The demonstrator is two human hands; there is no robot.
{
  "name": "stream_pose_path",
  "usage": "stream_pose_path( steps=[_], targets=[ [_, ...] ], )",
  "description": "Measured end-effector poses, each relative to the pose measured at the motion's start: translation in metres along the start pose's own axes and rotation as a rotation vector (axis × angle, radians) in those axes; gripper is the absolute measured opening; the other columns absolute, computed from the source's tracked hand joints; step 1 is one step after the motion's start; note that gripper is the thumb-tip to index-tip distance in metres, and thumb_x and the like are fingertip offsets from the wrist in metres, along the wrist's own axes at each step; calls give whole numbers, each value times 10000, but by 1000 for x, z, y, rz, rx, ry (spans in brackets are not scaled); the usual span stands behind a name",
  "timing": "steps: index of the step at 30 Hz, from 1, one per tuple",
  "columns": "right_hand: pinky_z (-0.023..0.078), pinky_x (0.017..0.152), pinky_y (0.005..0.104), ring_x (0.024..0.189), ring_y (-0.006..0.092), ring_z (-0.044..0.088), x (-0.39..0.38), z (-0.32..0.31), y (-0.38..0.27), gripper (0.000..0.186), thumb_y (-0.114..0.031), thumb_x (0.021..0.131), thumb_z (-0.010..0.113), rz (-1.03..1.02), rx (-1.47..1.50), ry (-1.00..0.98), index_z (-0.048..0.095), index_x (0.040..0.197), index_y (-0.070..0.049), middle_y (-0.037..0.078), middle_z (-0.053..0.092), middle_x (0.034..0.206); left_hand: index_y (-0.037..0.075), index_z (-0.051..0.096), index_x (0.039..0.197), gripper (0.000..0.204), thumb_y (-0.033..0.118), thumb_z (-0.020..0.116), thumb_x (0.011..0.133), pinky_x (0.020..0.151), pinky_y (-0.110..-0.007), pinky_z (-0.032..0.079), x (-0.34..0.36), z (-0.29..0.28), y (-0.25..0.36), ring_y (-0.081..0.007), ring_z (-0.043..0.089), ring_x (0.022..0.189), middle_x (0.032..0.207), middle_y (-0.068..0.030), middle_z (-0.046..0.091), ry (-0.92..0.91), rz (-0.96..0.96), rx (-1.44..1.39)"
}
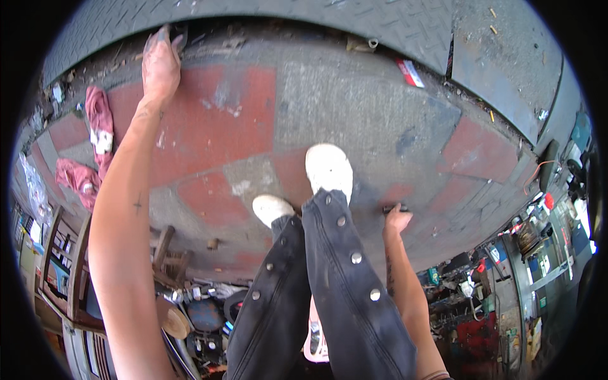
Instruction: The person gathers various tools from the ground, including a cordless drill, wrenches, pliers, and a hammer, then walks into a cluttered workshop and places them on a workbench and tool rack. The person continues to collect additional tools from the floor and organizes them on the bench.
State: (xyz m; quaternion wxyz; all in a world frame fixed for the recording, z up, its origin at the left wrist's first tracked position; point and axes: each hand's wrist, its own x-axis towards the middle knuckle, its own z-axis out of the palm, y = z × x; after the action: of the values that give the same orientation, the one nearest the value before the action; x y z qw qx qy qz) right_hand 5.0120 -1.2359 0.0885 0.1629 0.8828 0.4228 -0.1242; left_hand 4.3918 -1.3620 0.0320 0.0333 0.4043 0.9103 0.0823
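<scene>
My left hand [161,66] reaches far forward to the dark gap along the edge of a grey tread-patterned metal plate [253,14]. Its fingers are curled at the gap, and a dark grey piece shows beside them; what they grip is too unclear to name. Low on the right, my right hand [398,220] is closed round a small dark object [394,208], mostly covered by the fingers, just over the paved floor [354,95]. Between my arms are my dark trouser legs and white shoes [329,168].
Pink cloth [77,177] lies on the floor left of my left forearm. A red and white packet [410,73] rests near the plate's edge. Wooden furniture [166,256] stands at left, a pink plastic stool [315,339] beneath me. Tools and parts clutter [475,291] the right.
</scene>
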Motion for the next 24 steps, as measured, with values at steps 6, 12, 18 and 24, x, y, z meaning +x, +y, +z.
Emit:
stream_pose_path(
  steps=[6, 12, 18, 24],
  targets=[
    [504, 773, 367, 897, 229, 575, -26, -60, -36, 388, -178, 866, 580, -290, 482, -187, 477, 1160, 53, 143, 564, 1041, -37, 463, 1071, 251, 191, 476, 967, 752, -412, 455, -80, -98, 20, -366, 592, 853, 925, -213, 597, 187, -337, -327],
    [467, 562, 300, 660, 136, 522, -99, -109, -146, 220, -213, 901, 547, -412, 684, -522, 511, 1049, -55, 61, 518, 808, -6, 569, 750, 373, 333, 706, 827, 535, -335, 416, -245, -195, 34, -130, 448, 564, 596, -87, 522, -288, -865, -584],
    [287, 367, 234, 413, 58, 381, -223, -117, -205, 281, -315, 889, 639, -959, 32, -733, 556, 806, -60, -31, 430, 526, 48, 620, 1128, 430, 384, 615, 859, 850, -450, 469, -439, -198, 47, -381, 610, 973, 945, -235, 650, -690, -1306, -301],
    [309, 456, 231, 484, 47, 398, -300, -86, -193, 259, -247, 865, 675, -1330, -450, -890, 574, 733, -48, -21, 478, 546, 97, 446, 1360, 639, 435, 620, 847, 964, -429, 420, -537, -141, 46, -396, 522, 1134, 1134, -251, 604, -533, -1541, -297]
  ],
)
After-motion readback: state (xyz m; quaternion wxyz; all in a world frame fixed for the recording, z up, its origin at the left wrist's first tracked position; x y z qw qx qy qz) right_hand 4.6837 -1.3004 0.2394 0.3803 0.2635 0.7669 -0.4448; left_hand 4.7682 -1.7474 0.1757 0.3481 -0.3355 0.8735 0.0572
